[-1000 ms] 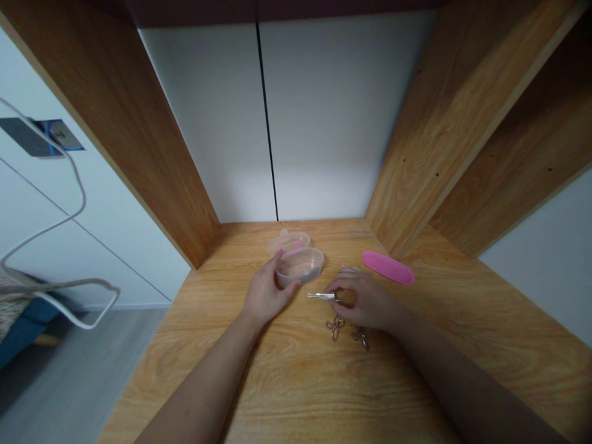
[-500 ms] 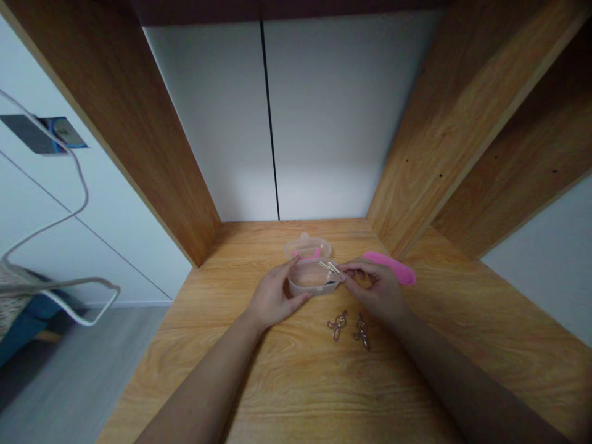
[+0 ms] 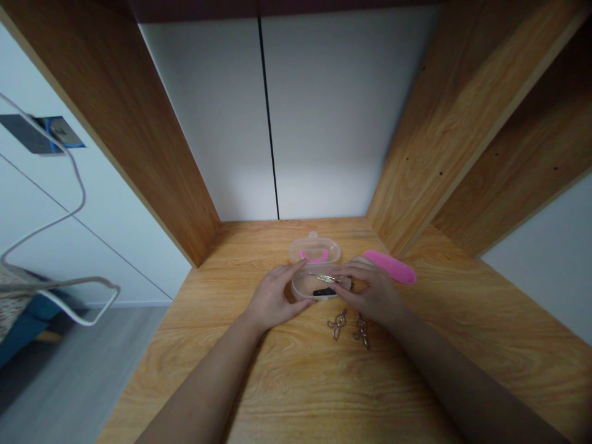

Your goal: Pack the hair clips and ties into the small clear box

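Observation:
A small clear plastic box [image 3: 303, 287] lies open on the wooden surface, its hinged lid [image 3: 315, 246] with a pink handle tipped back behind it. My left hand [image 3: 277, 298] grips the box's left end between thumb and fingers. Between the fingertips of my right hand [image 3: 372, 291] are slim, shiny gold-coloured hair clips [image 3: 327, 279], held over the box opening. A black item [image 3: 324, 291] rests inside the box; its kind is unclear. Nearer to me, two metal wire clips with looped shapes, a left one [image 3: 337, 324] and a right one [image 3: 361, 332], lie on the wood.
A pink oval tray-like piece [image 3: 393, 266] lies just beyond my right hand. Wooden panels rise on the left [image 3: 139, 142] and right [image 3: 430, 135], with a white wall [image 3: 319, 123] behind. A white cable [image 3: 81, 179] hangs at far left.
My right hand has lowered the gold-coloured clips and turned them flatter over the box. The box and lid have shifted slightly right, and more of the black item shows.

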Available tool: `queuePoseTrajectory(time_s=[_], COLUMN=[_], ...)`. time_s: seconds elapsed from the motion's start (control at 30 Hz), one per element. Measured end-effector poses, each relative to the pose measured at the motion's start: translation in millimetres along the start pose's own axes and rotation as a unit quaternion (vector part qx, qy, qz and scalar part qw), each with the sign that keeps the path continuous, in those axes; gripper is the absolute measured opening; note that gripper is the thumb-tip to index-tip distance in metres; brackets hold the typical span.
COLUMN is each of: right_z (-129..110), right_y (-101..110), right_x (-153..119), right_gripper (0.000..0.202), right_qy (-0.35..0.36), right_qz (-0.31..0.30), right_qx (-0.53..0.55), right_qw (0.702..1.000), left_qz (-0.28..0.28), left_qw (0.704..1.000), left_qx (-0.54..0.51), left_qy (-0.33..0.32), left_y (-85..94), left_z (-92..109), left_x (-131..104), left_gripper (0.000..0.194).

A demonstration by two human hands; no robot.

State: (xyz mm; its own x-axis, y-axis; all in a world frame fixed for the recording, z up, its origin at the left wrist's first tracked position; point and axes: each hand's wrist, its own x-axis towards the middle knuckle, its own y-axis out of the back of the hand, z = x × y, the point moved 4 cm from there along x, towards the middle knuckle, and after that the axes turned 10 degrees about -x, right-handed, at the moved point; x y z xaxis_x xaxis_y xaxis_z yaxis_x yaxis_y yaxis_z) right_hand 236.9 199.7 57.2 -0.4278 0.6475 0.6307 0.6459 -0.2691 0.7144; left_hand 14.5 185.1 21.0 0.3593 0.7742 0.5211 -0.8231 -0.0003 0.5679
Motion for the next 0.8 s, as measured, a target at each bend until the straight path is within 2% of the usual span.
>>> queuePoseTrajectory(time_s=[0.2, 0.37, 0.6, 0.67, 0.8], right_z=[1, 6, 5, 6, 10], right_y=[-3, -7, 3, 6, 0], right_x=[1, -2, 2, 3, -3], right_gripper=[0.010, 0.011, 0.012, 0.010, 0.017], right_qy=[-0.034, -0.061, -0.008, 0.009, 0.045], right_qz=[-0.051, -0.057, -0.029, -0.062, -0.225], right_qx=[-0.011, -0.008, 0.029, 0.056, 0.038], right_qw=[0.998, 0.996, 0.999, 0.996, 0.973], left_qz=[-0.011, -0.004, 0.010, 0.035, 0.093], left_qw=[1.000, 1.000, 0.998, 0.995, 0.985], left_qx=[-0.002, 0.020, 0.047, 0.062, 0.076], left_qy=[0.002, 0.012, 0.042, 0.066, 0.124], left_y=[1.6, 0.9, -1.1, 0.2, 5.4], left_z=[4, 0, -7, -12, -22], left_x=[1, 0, -1, -1, -2], left_gripper=[0.077, 0.079, 0.081, 0.081, 0.080])
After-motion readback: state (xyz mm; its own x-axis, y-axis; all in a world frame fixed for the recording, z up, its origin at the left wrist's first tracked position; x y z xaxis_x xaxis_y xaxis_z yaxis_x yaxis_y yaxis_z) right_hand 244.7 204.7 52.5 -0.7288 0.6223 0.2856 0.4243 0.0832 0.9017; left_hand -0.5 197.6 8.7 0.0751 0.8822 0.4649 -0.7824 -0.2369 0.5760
